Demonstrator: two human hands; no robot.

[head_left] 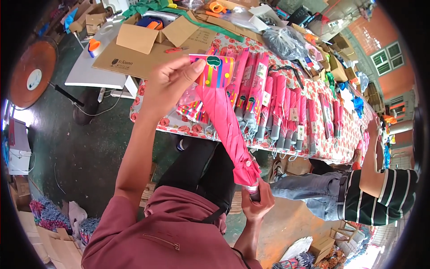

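A folded pink umbrella (226,127) slants across the space in front of my body, its top end up and its grey handle down. My right hand (260,200) is closed around the handle. At the umbrella's top end, my left hand (177,80) pinches a small, brightly striped card or sleeve (218,71) with yellow dots and a green emblem between thumb and fingers. Whether it wraps the umbrella or only lies against it I cannot tell. Just beyond, rows of pink packed umbrellas (256,85) lie on the table, and several striped pieces (193,113) lie beside them.
A red-flowered tablecloth (340,145) covers the long table. A flattened cardboard box (148,54) and a red-handled tool (177,49) are at the far left. Another person in a striped shirt (383,197) stands at the right. A grey plastic bag (286,42) lies at the back.
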